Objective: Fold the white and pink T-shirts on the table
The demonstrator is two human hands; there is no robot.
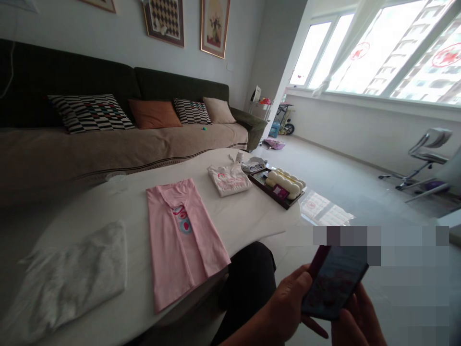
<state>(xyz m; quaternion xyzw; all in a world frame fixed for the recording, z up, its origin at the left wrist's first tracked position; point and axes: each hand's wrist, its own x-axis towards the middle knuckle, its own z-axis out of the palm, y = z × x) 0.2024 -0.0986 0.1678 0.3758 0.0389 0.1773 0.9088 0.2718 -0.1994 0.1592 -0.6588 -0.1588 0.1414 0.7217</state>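
A smartphone (336, 286) is tilted in the lower right, its screen lit but too dark to read. My left hand (291, 298) grips its left side, the thumb along the edge. Fingers of my right hand (358, 317) wrap round its lower right corner. To the left of both hands, a pink garment (212, 240) lies on the white table (139, 211), its sides folded inward over a printed pattern. Farther back sits a folded white shirt (230, 185) with pink lettering.
A crumpled whitish cloth or bag (86, 274) lies at the table's left. A dark tray (287, 204) holds a cream bubble-shaped box (286, 185). Behind the table stands a sofa (162, 142) with cushions. An office chair (428, 154) is at the right, near the windows.
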